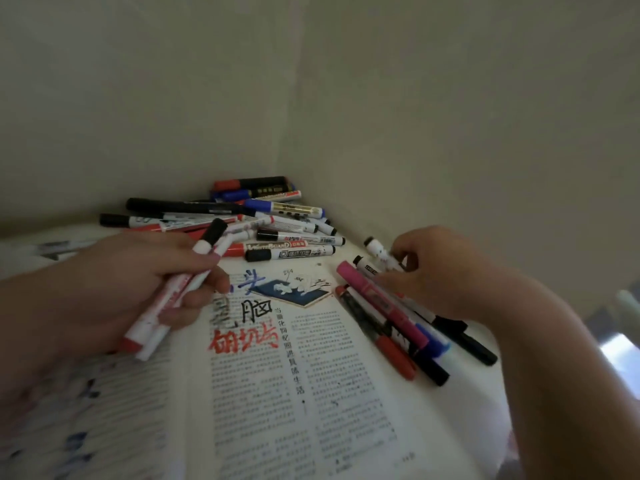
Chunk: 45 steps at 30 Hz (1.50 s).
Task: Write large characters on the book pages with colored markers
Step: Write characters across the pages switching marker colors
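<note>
Head: L hand [114,282] fingers [194,301] clamp two markers [149,320]; R hand [440,271] pinches white marker [379,252] at book [346,375] edge.

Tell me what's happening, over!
Left hand grips two markers. Right hand pinches a marker. Book open, characters written. Pens lie at its right edge.

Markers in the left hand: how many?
2, gripped side by side in the left hand: a black-capped white marker and a red-and-white marker beside it; another may be hidden.
</note>
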{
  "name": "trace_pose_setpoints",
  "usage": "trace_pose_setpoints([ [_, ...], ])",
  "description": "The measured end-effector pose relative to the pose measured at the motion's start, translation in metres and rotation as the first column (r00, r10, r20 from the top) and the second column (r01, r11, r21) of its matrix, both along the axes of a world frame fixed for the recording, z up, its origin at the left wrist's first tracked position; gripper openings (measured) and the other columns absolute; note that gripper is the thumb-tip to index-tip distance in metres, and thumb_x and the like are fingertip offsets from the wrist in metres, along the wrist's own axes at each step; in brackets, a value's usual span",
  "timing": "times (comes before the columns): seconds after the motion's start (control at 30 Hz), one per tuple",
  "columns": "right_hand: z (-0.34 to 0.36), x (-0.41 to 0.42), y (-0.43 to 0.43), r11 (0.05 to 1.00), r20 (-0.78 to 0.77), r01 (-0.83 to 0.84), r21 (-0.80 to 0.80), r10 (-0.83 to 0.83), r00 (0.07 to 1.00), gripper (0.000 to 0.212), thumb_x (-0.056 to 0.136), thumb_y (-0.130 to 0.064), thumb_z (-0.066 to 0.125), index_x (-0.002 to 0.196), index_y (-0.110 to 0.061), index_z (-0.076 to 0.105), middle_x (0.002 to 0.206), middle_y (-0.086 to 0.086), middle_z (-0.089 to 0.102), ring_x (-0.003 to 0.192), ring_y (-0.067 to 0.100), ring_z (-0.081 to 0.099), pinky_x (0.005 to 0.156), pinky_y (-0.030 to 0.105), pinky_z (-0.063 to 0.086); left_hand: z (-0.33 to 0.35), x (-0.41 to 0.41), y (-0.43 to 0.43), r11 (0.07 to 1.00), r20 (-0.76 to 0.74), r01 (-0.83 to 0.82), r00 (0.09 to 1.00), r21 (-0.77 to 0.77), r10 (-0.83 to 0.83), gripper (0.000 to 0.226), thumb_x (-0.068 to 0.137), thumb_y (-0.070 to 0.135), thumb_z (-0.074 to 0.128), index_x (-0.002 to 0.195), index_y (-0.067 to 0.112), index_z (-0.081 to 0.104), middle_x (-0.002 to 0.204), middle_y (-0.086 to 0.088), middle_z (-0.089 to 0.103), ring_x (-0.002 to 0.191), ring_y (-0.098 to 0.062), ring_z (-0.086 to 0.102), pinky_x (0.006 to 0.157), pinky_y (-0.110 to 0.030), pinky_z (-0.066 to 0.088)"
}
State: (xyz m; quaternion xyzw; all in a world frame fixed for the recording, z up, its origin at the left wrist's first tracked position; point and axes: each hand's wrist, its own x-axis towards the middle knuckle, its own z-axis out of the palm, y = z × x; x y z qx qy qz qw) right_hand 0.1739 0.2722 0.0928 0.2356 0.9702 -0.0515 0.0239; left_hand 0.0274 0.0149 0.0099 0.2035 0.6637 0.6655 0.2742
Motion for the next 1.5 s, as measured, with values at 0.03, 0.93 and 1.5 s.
trace_pose_setpoints([
  [0.03,-0.003,-0.001,0.001,1.000,0.025,0.017,0.017,-0.018,1.000,0.026,0.086,-0.056,0.071,0.083,-0.031,0.064,0.079,-0.010,0.061,0.067,0.009,0.057,0.056,0.025,0.039,0.000,-0.001,-0.001,1.000,-0.004,0.006,1.000,-0.004,-0.006,0.030,0.085,0.023,0.063,0.092,-0.006,0.063,0.063,-0.021,0.052,0.040,-0.021,0.045,0.039,-0.027,0.039],
  [0.93,-0.066,-0.028,-0.125,0.725,-0.462,-0.439,-0.530,0.187,0.867,0.031,0.077,-0.048,0.081,0.075,-0.019,0.069,0.064,-0.008,0.063,0.052,0.001,0.049,0.050,0.018,0.040,0.019,0.016,-0.003,0.873,0.520,-0.071,0.825,0.483,-0.220,0.013,0.081,0.005,0.054,0.091,0.010,0.060,0.083,-0.012,0.058,0.075,-0.020,0.056,0.075,-0.035,0.052],
  [1.5,-0.061,-0.023,-0.094,0.170,-0.502,-0.474,-0.864,-0.239,0.831,0.026,0.084,0.007,0.069,0.076,-0.018,0.066,0.066,0.021,0.068,0.042,0.022,0.051,0.042,0.020,0.033,0.015,0.020,-0.001,0.941,0.221,0.040,0.968,0.336,-0.120,0.039,0.090,-0.002,0.055,0.124,0.014,0.067,0.113,-0.016,0.073,0.082,-0.025,0.073,0.058,-0.033,0.058],
])
